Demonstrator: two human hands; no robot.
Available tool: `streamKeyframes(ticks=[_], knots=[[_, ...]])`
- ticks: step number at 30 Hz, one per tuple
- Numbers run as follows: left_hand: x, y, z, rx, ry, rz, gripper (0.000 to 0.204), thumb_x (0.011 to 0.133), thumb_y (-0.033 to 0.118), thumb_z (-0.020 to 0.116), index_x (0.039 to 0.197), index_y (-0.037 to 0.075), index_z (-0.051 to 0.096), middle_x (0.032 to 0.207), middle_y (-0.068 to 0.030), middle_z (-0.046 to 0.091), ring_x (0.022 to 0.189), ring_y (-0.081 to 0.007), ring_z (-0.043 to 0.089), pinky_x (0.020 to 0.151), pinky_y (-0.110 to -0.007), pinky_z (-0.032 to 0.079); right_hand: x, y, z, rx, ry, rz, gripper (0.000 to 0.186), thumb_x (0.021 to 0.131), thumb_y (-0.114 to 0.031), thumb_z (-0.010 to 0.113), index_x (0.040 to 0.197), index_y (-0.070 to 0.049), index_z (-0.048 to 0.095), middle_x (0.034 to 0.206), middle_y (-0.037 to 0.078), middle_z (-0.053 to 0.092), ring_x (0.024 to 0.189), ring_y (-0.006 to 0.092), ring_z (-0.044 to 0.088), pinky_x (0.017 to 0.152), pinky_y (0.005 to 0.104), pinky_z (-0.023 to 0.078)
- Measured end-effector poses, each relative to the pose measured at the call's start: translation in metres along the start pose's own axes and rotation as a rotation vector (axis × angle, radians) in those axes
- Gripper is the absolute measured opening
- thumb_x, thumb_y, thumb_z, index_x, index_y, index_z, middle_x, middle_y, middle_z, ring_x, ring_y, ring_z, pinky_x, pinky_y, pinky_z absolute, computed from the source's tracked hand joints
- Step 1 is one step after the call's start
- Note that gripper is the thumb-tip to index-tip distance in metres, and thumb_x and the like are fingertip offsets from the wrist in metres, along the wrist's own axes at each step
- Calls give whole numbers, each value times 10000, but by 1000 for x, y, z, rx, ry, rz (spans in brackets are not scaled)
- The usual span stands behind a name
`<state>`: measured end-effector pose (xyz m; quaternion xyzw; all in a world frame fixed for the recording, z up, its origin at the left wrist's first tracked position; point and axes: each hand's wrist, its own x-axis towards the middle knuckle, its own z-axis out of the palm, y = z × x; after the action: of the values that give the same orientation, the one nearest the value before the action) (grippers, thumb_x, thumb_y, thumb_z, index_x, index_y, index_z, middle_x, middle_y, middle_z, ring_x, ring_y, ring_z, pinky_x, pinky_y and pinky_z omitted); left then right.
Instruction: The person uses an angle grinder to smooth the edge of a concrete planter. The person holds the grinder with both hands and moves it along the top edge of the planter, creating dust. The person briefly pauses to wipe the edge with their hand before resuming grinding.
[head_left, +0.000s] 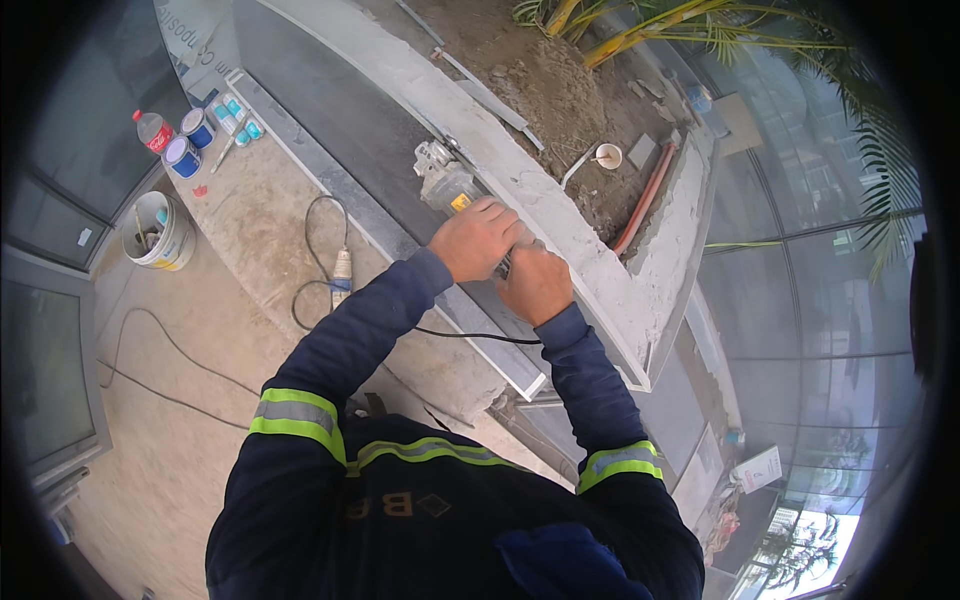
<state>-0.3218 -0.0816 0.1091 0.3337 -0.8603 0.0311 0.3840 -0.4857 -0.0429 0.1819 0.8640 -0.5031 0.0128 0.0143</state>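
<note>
An angle grinder (446,183) with a grey head and yellow label lies along the white edge of a concrete planter (590,255), over a dark grey channel (350,120). My left hand (470,238) is wrapped over the grinder's body, just behind the label. Beside it and nearer me, my right hand (535,285) grips the rear of the tool; both hands partly hide it. Its black cable (470,336) runs left across a long metal strip (300,160) toward a white and blue connector (342,277). The grinder's disc cannot be made out clearly.
Blue cans (182,155), small tubes (238,122) and a red-labelled bottle (152,130) stand on the left ledge (250,200). A white bucket (150,230) sits on the floor (160,420), with loose cables. The planter holds soil, red pipe (640,205) and a cup (607,156); palm leaves (860,170) overhang.
</note>
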Motion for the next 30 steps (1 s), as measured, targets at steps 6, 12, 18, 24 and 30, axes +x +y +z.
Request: streamKeyframes(ticks=[6,12,18,24,30], knots=[[-1,-31,4,-8,33,-18,426,653,70,732,1066,8,650,1090,-158,650,1073,-353,630,1065,-460,475,33,0,21,-4,56,-20,247,728,-195,806,838,8,719,854,254,726,753,406,735,701,488,603],[1,-9,-6,-20,2,-15,407,674,65,725,1073,20,652,1085,-147,655,1085,-345,638,1044,-453,484,12,-7,0,-4,-13,41,253,718,-197,810,848,1,721,857,245,726,794,394,740,723,479,605],[4,15,-1,-37,53,15,347,698,58,706,1040,26,652,1066,-143,651,1035,-340,637,1024,-447,490,-14,-1,-13,-12,12,13,238,713,-180,803,821,10,708,823,247,709,741,413,727,687,489,598],[3,-9,0,6,62,13,288,727,65,703,1010,66,652,1015,-103,624,1023,-304,624,1000,-419,481,11,4,10,21,38,-10,239,713,-174,807,824,12,707,839,253,713,748,417,728,691,485,601],[-1,-26,1,-35,38,-42,386,679,60,720,1056,11,653,1096,-154,654,1070,-352,632,1041,-450,486,30,0,16,7,34,-15,269,710,-199,824,831,13,712,843,253,717,762,413,735,705,488,602]])
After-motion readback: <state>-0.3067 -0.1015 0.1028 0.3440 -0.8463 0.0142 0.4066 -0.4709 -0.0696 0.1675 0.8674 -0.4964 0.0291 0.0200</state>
